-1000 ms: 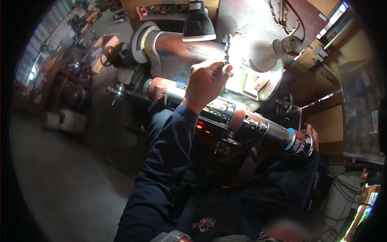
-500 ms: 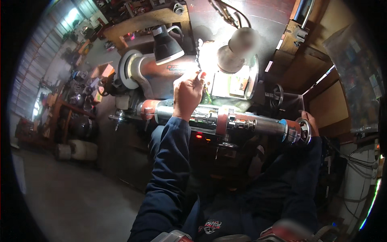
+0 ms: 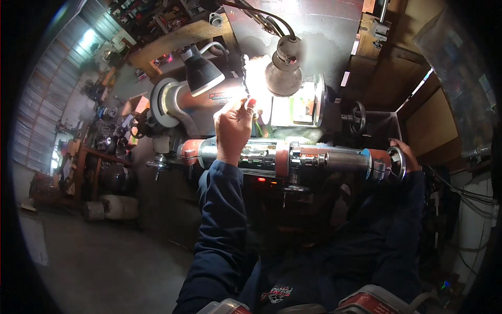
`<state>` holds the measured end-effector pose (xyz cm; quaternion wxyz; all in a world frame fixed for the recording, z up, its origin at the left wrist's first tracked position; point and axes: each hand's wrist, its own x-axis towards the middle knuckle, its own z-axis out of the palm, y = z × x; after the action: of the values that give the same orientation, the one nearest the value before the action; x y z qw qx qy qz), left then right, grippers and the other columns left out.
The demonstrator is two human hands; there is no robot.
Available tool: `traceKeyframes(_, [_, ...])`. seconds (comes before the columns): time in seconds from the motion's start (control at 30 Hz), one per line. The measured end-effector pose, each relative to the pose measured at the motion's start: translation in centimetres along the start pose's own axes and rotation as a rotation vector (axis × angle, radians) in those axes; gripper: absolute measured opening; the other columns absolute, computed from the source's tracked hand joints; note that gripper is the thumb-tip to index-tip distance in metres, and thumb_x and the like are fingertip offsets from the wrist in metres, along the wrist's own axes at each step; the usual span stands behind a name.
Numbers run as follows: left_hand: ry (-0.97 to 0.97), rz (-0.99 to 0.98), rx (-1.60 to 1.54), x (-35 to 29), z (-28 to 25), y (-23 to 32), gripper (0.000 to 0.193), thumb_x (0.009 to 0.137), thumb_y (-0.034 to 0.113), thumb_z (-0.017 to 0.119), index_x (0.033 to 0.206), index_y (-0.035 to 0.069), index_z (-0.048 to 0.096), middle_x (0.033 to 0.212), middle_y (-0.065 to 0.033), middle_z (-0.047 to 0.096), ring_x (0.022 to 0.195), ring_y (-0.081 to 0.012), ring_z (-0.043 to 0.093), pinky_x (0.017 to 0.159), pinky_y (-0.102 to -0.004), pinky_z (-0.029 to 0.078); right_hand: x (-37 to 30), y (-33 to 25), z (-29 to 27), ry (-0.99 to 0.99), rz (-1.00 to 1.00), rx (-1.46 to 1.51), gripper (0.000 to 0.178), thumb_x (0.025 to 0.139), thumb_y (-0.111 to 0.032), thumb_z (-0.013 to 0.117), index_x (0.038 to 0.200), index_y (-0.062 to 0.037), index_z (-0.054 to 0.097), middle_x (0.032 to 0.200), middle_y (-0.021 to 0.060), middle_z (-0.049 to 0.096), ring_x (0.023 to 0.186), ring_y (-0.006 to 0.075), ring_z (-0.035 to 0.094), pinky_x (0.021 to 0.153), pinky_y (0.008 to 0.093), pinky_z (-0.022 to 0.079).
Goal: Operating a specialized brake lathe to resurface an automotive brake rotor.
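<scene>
Left of the grey lamp (image 3: 284, 79), a jointed hose (image 3: 244, 70), probably light and stiff, is pinched by the left hand (image 3: 232, 126), fingertips closed; its end is best held. The right hand's (image 3: 407, 152) closure at the wheel (image 3: 402, 163) cannot be judged.

Red-and-dark lettering (image 3: 219, 96): on the brownish cylindrical metal housing (image 3: 198, 106), 11 o'clock from centre; too blurred to read.
White-and-red chest print (image 3: 277, 294): on the dark cloth garment (image 3: 324, 272), near 6 o'clock; too small to read.
Red label with pale lettering (image 3: 368, 302): on the clear-edged plastic piece (image 3: 361, 289), 5 o'clock, slanted.
</scene>
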<state>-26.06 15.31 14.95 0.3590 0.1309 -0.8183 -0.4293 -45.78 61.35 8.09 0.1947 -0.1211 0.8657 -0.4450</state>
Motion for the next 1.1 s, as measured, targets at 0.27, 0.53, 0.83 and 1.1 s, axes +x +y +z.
traceKeyframes(0.27, [0.07, 0.034, 0.12, -0.3, -0.2, -1.6, 0.028, 0.093, 0.026, 0.072, 0.096, -0.003, 0.071, 0.08, -0.0125, 0.073, 0.073, -0.0173, 0.071, 0.068, -0.0293, 0.053, 0.3, 0.1, -0.4, 0.006, -0.009, -0.098, 0.05, 0.103, -0.038, 0.052, 0.134, 0.001, 0.058, 0.127, 0.0194, 0.064, 0.118, 0.0243, 0.06, 0.102, 0.0337, 0.045])
traceKeyframes(0.53, [0.025, 0.005, 0.01, -0.4, 0.0, -0.9, 0.034, 0.091, 0.027, 0.074, 0.096, -0.007, 0.07, 0.081, -0.0146, 0.073, 0.075, -0.0167, 0.072, 0.07, -0.0286, 0.054, 0.5, 0.1, -0.4, -0.025, -0.007, -0.125, 0.05, 0.103, -0.04, 0.051, 0.136, -0.0023, 0.058, 0.129, 0.0185, 0.064, 0.118, 0.0241, 0.059, 0.102, 0.0345, 0.044])
traceKeyframes(0.83, [-0.011, -0.015, -0.031, -0.4, 0.0, -0.5, 0.023, 0.093, 0.018, 0.069, 0.096, -0.005, 0.069, 0.078, -0.0128, 0.072, 0.071, -0.0176, 0.07, 0.068, -0.03, 0.053, 0.7, 1.3, -0.5, -0.044, 0.049, -0.026, 0.054, 0.102, -0.041, 0.053, 0.136, 0.0009, 0.057, 0.12, 0.016, 0.068, 0.109, 0.0209, 0.063, 0.096, 0.0322, 0.047])
traceKeyframes(1.1, [-0.05, -0.006, 0.01, -0.1, -0.5, 0.4, 0.021, 0.091, 0.015, 0.07, 0.096, -0.006, 0.068, 0.084, -0.0121, 0.074, 0.077, -0.0158, 0.072, 0.071, -0.0284, 0.054, -0.1, 1.2, -0.9, -0.094, -0.113, -0.08, 0.05, 0.101, -0.036, 0.054, 0.134, 0.002, 0.057, 0.113, 0.0132, 0.069, 0.103, 0.019, 0.064, 0.088, 0.0306, 0.05])
